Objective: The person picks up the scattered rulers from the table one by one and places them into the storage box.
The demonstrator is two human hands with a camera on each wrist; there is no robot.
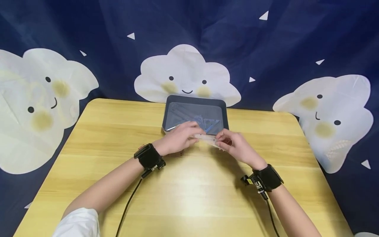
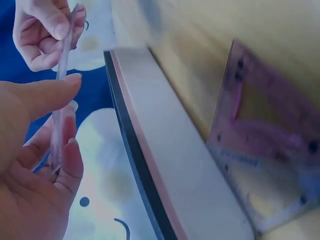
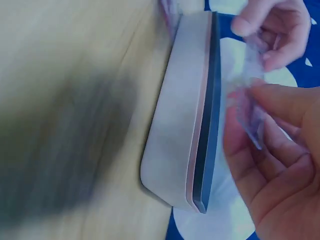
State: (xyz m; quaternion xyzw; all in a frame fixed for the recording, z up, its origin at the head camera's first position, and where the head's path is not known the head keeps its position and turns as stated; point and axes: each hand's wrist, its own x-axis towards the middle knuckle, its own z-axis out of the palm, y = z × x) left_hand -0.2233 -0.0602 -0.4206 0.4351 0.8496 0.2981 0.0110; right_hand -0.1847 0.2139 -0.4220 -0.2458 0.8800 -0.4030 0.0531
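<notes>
Between the two hands a thin clear plastic piece [image 1: 207, 137] is held up near the front edge of the dark tray [image 1: 195, 98]. My left hand [image 1: 183, 136] pinches one end between thumb and fingers. The other end is gripped by my right hand [image 1: 237, 144]. In the left wrist view the plastic piece [image 2: 65, 60] appears almost edge-on, so its full outline is hidden. Blue-tinted clear pieces, one a triangular set square [image 1: 211, 125], lie inside the tray.
On the wooden table [image 1: 189, 197] a pink set square [image 2: 225, 105] lies beside the tray's pale outer wall [image 2: 170, 135], overlapping a clear bluish piece [image 2: 280, 220]. Behind the table hangs a dark blue curtain [image 1: 189, 19] with clouds. Cables [image 1: 127, 207] trail from both wrist cameras.
</notes>
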